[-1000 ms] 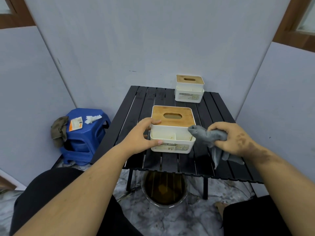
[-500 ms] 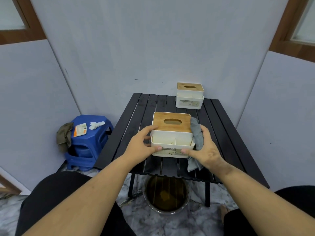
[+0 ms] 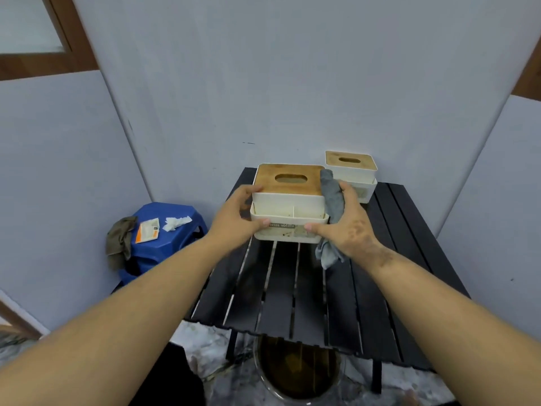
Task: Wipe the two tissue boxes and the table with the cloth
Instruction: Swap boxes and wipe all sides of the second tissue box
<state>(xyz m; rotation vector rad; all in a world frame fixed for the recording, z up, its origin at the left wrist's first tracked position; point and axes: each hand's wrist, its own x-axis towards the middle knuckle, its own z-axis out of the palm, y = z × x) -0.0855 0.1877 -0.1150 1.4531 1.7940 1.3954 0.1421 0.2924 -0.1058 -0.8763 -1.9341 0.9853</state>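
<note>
The left hand (image 3: 234, 221) holds the left side of the near box (image 3: 288, 202), fingers curled round it. The right hand (image 3: 347, 224) holds the right side, with the grey cloth (image 3: 332, 197) pressed between palm and box. The box looks lifted above the black bench (image 3: 292, 288). The far box (image 3: 351, 171) sits at the back of the bench. A blue stool (image 3: 169, 230) stands to the left, and a bucket (image 3: 295, 370) sits under the bench.

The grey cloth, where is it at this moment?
In the head view, the grey cloth is pressed by the right hand against the right side of the near tissue box, its end hanging over the black table.
</note>
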